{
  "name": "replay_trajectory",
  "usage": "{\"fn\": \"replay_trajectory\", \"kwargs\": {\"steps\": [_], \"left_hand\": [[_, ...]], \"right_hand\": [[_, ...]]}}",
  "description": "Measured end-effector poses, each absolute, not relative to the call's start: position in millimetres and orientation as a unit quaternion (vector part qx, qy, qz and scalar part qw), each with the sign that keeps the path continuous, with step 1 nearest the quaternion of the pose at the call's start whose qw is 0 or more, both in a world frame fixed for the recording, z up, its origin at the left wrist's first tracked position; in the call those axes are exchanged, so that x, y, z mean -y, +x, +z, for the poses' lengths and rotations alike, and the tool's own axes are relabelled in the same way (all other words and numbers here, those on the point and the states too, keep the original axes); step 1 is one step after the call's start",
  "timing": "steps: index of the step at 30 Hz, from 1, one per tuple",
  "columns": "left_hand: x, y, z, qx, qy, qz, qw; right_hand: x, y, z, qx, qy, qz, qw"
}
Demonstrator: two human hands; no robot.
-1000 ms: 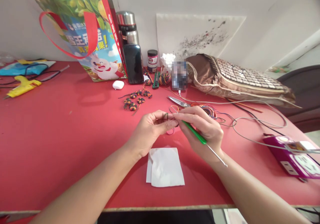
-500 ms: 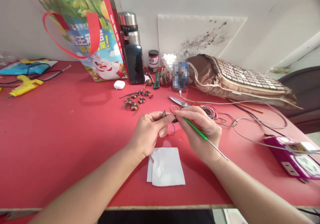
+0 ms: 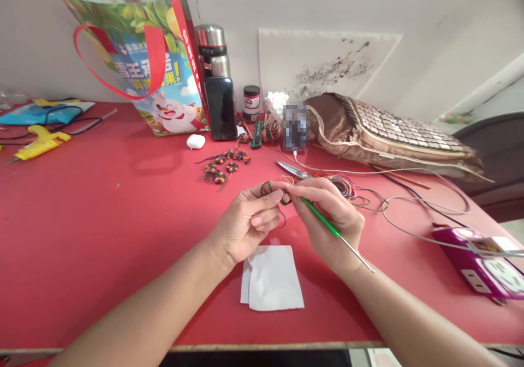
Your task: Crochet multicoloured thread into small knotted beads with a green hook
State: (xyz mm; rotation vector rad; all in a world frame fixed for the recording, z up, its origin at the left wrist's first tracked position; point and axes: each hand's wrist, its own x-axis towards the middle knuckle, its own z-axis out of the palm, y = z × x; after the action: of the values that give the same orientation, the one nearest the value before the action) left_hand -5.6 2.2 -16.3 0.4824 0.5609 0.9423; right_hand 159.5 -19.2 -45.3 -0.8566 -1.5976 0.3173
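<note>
My left hand (image 3: 249, 220) is closed, thumb and index finger pinching a small dark cord loop (image 3: 267, 187). A crochet hook with a green handle (image 3: 323, 218) rests in my right hand (image 3: 333, 214), gripped like a pen. Its bare metal end slants back over my wrist, while the tip at my left fingers is hidden. Both hands' fingertips meet, and a thin cord tail hangs below them. Beyond my hands lie several knotted multicolour cord pieces (image 3: 220, 177), scissors (image 3: 292, 169) and a coil of coloured cord (image 3: 343, 186).
White paper squares (image 3: 276, 280) lie near the red table's (image 3: 102, 236) front edge. Farther back stand a printed bag (image 3: 164, 83), phone (image 3: 221, 108), thermos (image 3: 213, 45) and jar (image 3: 251, 102). A yellow glue gun (image 3: 41, 142) is left; a brown bag (image 3: 393, 132), cables and purple power strip (image 3: 470, 258) are right.
The dark cord loop above my left fingers looks wider and rounder. My left lower fingers have shifted slightly, and the whole view sits a little lower. Both hands keep their grips.
</note>
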Motion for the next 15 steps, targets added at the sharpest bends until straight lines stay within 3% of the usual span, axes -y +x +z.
{"fn": "replay_trajectory", "kwargs": {"steps": [15], "left_hand": [[-3.4, -7.6, -19.9, -0.304, 0.276, 0.427, 0.805]], "right_hand": [[20.8, 158.6, -43.8, 0.675, -0.378, 0.156, 0.614]]}}
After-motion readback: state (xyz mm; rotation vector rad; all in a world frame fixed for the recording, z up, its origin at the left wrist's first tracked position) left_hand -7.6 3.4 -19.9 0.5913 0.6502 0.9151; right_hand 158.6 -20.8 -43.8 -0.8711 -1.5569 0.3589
